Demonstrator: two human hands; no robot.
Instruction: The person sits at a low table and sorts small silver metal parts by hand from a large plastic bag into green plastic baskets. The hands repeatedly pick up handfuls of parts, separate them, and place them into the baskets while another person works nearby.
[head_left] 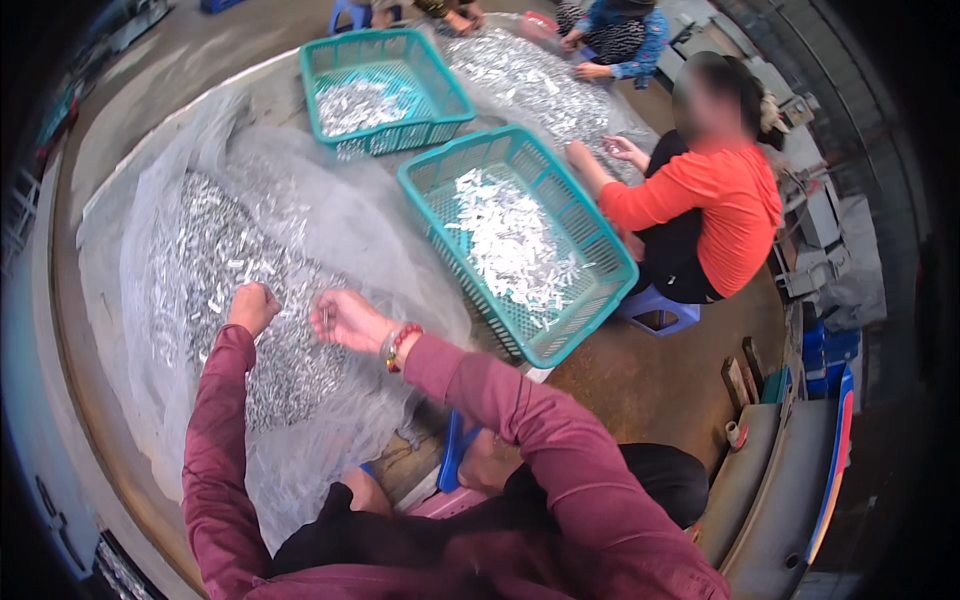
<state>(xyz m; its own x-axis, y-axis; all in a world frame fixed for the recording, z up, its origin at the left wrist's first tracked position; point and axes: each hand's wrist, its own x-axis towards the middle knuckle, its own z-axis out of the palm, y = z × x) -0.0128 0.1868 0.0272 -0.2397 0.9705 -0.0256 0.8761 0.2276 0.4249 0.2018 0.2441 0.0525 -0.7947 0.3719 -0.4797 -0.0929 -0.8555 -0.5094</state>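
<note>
A wide heap of small silvery pieces (230, 245), short and narrow, lies on a pale mesh net (330, 200); their exact kind is too small to tell. Over the middle of the heap, my left hand (254, 308) is closed with its fingers curled in, and what it holds, if anything, is hidden. Just to its right, my right hand (348, 320) has its thumb and fingers bent together around what looks like one small silvery piece. Red beads and a bangle circle that wrist. The two hands are apart.
Right of the net stands a green plastic basket (575, 190) with whiter pieces inside; a second green basket (385, 38) sits behind it. A person in an orange top (735, 215) sits on a blue stool (658, 312) beside another heap (525, 75). Other people work farther back.
</note>
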